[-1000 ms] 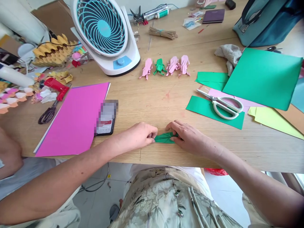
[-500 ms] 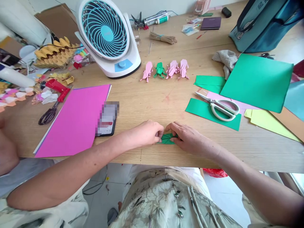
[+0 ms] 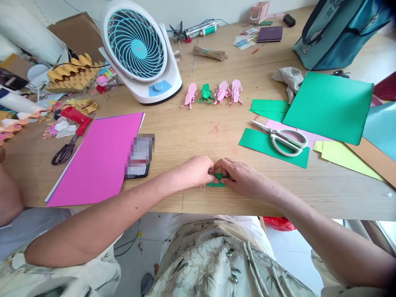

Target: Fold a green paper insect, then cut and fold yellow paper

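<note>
A small folded piece of green paper point(image 3: 218, 184) lies on the wooden table point(image 3: 198, 140) near its front edge, largely covered by my fingers. My left hand point(image 3: 201, 170) pinches its left part, with the fingertips pressed together. From the other side my right hand point(image 3: 237, 175) grips the right part between thumb and forefinger. The two hands nearly meet over the paper. Farther back stand a green folded paper figure point(image 3: 206, 93) and several pink folded paper figures point(image 3: 222, 91) in a row.
White-handled scissors point(image 3: 286, 140) rest on a green paper strip point(image 3: 256, 139) to the right, by a large green sheet point(image 3: 331, 107). Magenta paper point(image 3: 99, 161) and a phone point(image 3: 140, 156) lie left. A fan point(image 3: 139, 53) and a blue bag point(image 3: 343, 37) stand behind. Another person's arm point(image 3: 10, 194) shows at left.
My left hand's fingers have moved slightly right over the green paper, closer to my right hand. A flap of the paper now appears raised between them. The camera view has shifted slightly.
</note>
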Demonstrator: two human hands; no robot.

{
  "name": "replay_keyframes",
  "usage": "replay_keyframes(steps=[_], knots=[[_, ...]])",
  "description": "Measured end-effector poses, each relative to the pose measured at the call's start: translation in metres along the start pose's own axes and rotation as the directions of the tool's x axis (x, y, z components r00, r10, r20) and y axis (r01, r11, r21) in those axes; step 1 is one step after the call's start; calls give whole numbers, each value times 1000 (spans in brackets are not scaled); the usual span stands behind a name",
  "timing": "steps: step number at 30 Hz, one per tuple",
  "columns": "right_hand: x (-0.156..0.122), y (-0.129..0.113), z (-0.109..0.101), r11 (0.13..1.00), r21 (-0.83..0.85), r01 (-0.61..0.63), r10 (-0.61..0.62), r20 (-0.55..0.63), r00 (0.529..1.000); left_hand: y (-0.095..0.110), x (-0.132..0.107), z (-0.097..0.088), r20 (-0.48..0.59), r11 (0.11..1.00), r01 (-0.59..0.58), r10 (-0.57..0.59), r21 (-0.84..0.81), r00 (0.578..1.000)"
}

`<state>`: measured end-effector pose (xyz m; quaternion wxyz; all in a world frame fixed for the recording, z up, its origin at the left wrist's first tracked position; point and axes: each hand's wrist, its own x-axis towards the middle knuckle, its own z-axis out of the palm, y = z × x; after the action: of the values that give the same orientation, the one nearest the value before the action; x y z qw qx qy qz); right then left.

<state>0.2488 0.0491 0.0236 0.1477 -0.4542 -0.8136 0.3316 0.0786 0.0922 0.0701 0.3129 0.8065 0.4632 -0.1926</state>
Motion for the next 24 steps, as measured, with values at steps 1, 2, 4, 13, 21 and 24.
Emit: replay_keyframes(steps=[1,2,4,13,21,24], knots=[[0,0,0,1000,2,-1,1,-7,1000,1,0,2,-41,1000,-11,12,26,999],[0,0,0,1000,6,-4,4,-11,1000,3,0,4,-77,998,-20,25,66,997],[-1,1,0,1000,21,-10,10,-10,1000,6,-1,9,-136,989,-27,47,145,990],[-9,11,2,986,167,25,-14,-69,998,-7,-8,36,-387,958,-273,220,-87,896],[-53,18,-8,990,140,-3,36,-236,971,-13,-5,43,-400,933,-334,256,-137,880],[-56,12,2,999,-14,36,-38,-237,971,-14,-4,48,-425,933,-344,270,-108,864]])
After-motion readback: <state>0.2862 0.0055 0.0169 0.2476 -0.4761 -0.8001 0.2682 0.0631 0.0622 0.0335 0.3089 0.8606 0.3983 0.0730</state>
